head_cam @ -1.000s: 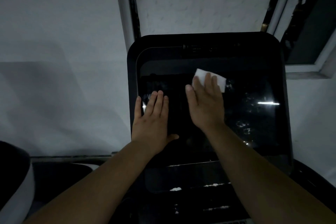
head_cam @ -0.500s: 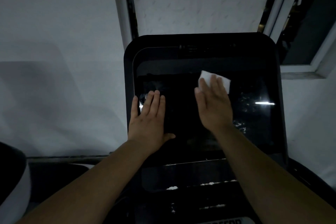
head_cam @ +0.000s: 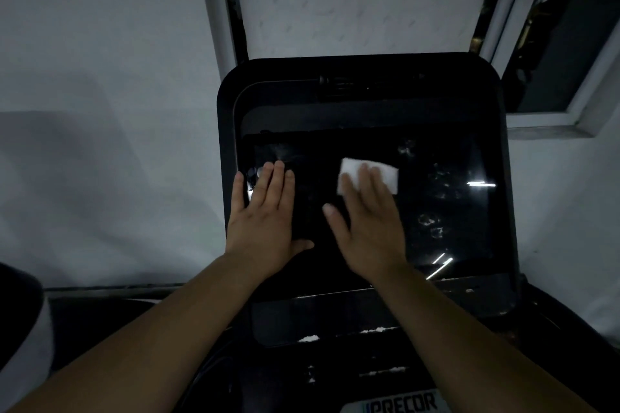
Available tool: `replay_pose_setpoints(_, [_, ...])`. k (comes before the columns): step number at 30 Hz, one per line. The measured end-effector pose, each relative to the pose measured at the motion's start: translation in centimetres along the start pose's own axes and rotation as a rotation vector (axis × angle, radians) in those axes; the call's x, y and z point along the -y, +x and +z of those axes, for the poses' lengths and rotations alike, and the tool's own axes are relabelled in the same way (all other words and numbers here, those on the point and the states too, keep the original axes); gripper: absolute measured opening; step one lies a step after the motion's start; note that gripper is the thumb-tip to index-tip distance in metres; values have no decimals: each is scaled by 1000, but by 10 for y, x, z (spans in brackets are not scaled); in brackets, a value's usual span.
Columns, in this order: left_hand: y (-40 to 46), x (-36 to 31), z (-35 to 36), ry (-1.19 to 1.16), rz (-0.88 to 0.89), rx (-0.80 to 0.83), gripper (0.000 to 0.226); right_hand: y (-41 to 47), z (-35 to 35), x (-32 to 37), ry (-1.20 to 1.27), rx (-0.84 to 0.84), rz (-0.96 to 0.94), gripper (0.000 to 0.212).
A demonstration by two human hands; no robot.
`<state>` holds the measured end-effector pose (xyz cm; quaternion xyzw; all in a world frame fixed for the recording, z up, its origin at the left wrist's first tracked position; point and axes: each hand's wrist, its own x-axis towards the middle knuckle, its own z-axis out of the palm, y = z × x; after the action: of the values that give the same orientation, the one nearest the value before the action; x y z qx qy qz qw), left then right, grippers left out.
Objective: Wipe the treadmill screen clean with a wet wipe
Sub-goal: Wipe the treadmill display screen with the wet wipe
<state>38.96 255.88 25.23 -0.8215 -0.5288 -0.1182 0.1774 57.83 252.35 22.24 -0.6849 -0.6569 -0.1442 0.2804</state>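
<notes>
Fingers straight, the right hand [head_cam: 370,228] presses the wet wipe [head_cam: 369,176] flat on the treadmill screen [head_cam: 446,211] — left hand [head_cam: 265,228] beside it, flat, holding nothing.

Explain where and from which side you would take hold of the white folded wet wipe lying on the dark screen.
Grip the white folded wet wipe by its upper right corner, coming from the top right. It lies flat against the dark glossy treadmill screen, and the right hand presses flat over its lower left part, so only the top and right edges are exposed. A fingertip pinch, lifting the edge first, would probably suit a thin sheet.
</notes>
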Motion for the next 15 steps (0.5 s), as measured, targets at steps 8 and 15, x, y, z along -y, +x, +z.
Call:
replay_pose_setpoints(8, [1,0,0,10,4,-14,126,1,-8,-41,-44,2,100,75])
replay_pose_setpoints(15, [1,1,3,1,14,-18,95,-5,13,44,71,36,-86,68])
